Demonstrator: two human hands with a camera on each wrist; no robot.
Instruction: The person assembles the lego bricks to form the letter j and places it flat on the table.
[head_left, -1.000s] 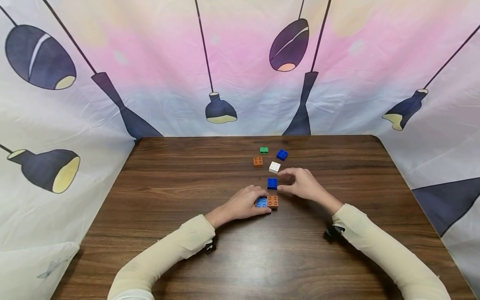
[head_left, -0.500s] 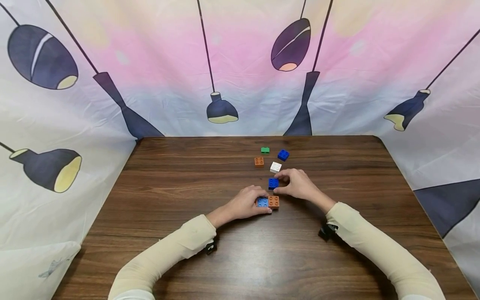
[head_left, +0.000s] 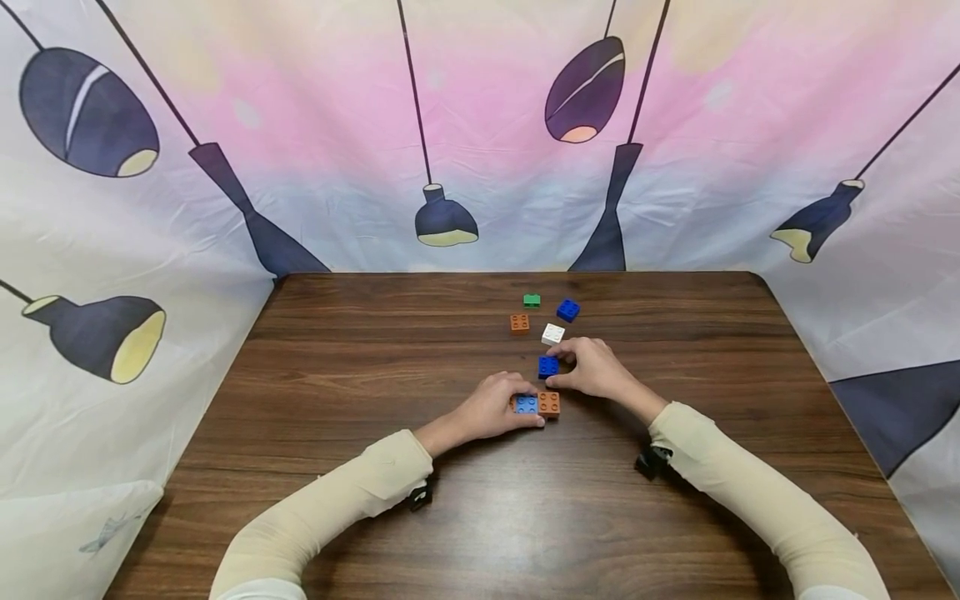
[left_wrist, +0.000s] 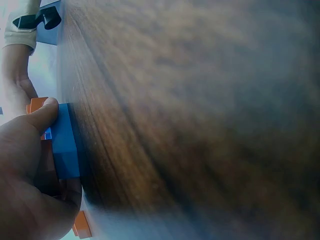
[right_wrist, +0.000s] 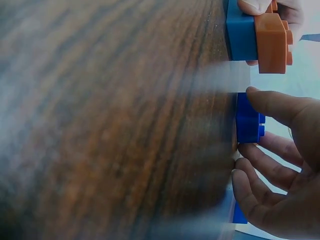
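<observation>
My left hand (head_left: pixel 491 406) holds a small joined build of toy building bricks near the table's middle. A light blue brick (head_left: pixel 527 404) shows its studs there. On top sits an orange brick (head_left: pixel 549 403) at the right end, and more orange peeks out under the fingers. In the right wrist view the orange brick (right_wrist: pixel 271 44) is raised above the blue one (right_wrist: pixel 242 37). Just behind the build, my right hand (head_left: pixel 600 368) pinches a dark blue brick (head_left: pixel 547 367) between thumb and fingers. That brick (right_wrist: pixel 247 119) stands low at the tabletop, studs up.
Farther back on the wooden table (head_left: pixel 360 333) lie a white brick (head_left: pixel 552 334), an orange brick (head_left: pixel 520 323), a green brick (head_left: pixel 532 300) and another dark blue brick (head_left: pixel 567 310). A printed cloth (head_left: pixel 337 167) hangs behind the table.
The right hand has moved left onto the nearer dark blue brick, its thumb and fingers now at the brick's sides. The left hand keeps its hold on the joined bricks.
</observation>
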